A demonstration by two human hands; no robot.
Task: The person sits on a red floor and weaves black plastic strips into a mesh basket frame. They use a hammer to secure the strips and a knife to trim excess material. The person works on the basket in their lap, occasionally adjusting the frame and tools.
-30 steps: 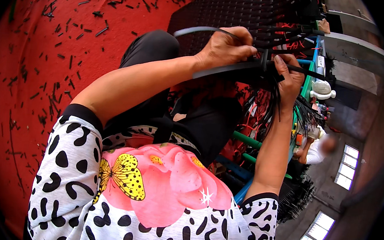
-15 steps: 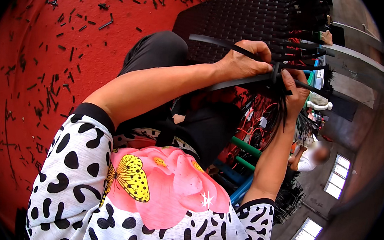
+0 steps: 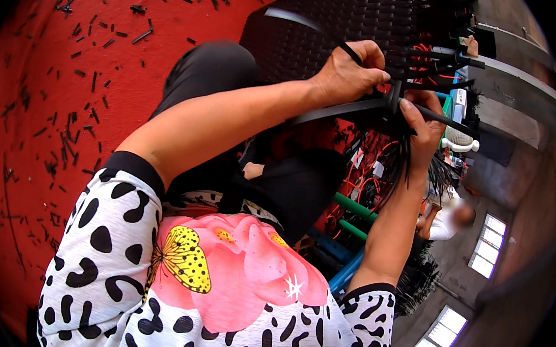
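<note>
A dark brown woven panel [image 3: 289, 45], made of flat plastic strips, stands in front of my knees. My left hand [image 3: 350, 71] is closed, with a black flat strip [image 3: 349, 51] running through its fingers. The strip's far end is smeared by motion over the panel. My right hand [image 3: 426, 123] pinches strips at the panel's corner, where one strip sticks out to the right. Another flat strip [image 3: 339, 111] slants down to the left from that corner. Loose strip ends [image 3: 402, 148] hang below it. Some right-hand fingers are hidden behind the strips.
Short black offcuts [image 3: 69, 145] litter the red floor covering [image 3: 28, 85] at left. Green bars [image 3: 352, 229] and a blue bar [image 3: 347, 272] stand by my right forearm, near red wires. A white fan [image 3: 459, 142] and another person [image 3: 445, 222] are farther right.
My left hand has lifted slightly away from the corner, and the strip in it has swung up. My right hand keeps its pinch at the corner. The whole view has shifted a little.
</note>
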